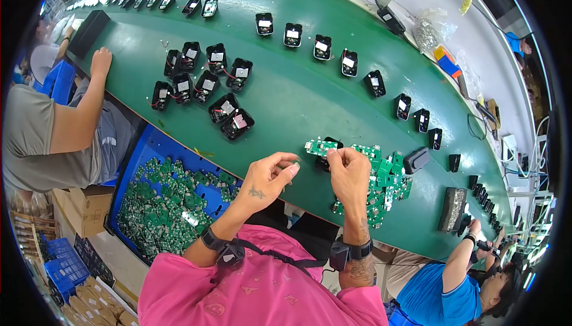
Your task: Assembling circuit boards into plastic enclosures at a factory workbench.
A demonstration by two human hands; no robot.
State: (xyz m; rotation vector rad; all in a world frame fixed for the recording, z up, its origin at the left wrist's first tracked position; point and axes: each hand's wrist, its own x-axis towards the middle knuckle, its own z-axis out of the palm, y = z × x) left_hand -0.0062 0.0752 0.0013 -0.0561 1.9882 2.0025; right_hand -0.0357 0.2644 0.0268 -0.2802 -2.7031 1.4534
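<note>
My right hand (350, 174) pinches a small green circuit board (319, 147) by its right end, just above the green work table. Partly hidden beneath that board is a black plastic housing (322, 164). To its left, my left hand (265, 182) is held with thumb and index fingertips drawn close together; anything between them is too small to make out. A heap of loose green circuit boards (387, 177) lies at the right, partly behind my right hand. One black housing (416, 160) rests by the heap's far right edge.
Several open black housings (207, 85) with red wires stand grouped at the left. More housings (322, 47) line the table's far side. A blue bin (205, 154) full of boards sits below at the left. Co-workers sit either side; one arm (83, 111) rests on the table.
</note>
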